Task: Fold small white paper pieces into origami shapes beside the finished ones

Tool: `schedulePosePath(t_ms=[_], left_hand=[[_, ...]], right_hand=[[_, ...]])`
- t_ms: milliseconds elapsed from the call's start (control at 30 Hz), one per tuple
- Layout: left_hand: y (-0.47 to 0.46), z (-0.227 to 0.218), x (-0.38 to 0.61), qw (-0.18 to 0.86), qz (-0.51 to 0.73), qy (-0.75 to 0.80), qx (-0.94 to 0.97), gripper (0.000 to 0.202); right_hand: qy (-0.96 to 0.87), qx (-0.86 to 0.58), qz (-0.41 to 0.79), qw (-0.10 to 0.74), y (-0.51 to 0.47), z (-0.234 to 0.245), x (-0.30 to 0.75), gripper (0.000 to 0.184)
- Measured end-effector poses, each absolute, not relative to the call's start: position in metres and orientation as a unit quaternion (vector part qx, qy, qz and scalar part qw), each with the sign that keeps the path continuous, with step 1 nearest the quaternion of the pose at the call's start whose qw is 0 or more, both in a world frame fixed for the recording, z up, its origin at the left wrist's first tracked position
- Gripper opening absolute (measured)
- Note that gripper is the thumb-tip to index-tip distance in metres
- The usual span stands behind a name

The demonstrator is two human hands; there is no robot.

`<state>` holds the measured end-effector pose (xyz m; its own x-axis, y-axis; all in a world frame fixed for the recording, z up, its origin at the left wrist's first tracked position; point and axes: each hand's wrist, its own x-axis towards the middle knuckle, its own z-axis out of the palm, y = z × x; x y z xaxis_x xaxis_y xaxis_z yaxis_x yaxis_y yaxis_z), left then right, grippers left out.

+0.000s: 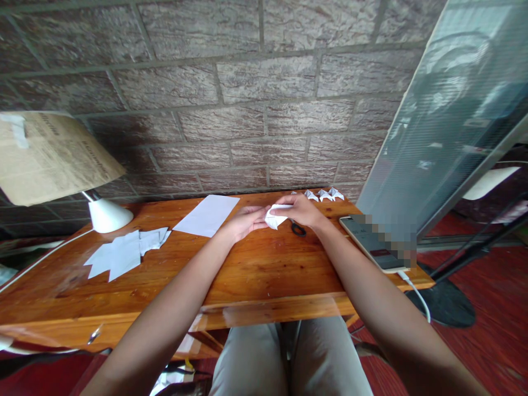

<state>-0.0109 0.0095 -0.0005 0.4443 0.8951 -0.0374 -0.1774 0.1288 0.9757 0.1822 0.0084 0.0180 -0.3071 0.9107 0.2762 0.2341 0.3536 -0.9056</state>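
Step in hand, judged: folding. Left hand (248, 221) and right hand (304, 209) both pinch the folded white paper (275, 220) between them, above the wooden desk (264, 269). Black finger loop (293, 225) nearby, probably scissors, rest hidden. Next crease calls for aligned edges, one hand steadying, fingertips pressing.

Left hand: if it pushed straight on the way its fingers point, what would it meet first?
The folded white paper, which the left hand touches at its fingertips. Beyond that, probably the right hand, though depth is hard to judge from this single view.
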Motion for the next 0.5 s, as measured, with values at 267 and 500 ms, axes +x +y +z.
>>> schedulePosePath(t_ms=[267,500], left_hand=[[0.0124,-0.0038,-0.0123,0.669,0.393,0.345,0.528,0.039],[0.0115,-0.0008,-0.0098,0.679,0.395,0.354,0.507,0.036]], right_hand=[[-0.735,-0.434,0.338,0.398,0.0081,0.0164,0.1804,0.039],[-0.738,-0.448,0.292,0.41,0.0108,0.0111,0.1789,0.038]])
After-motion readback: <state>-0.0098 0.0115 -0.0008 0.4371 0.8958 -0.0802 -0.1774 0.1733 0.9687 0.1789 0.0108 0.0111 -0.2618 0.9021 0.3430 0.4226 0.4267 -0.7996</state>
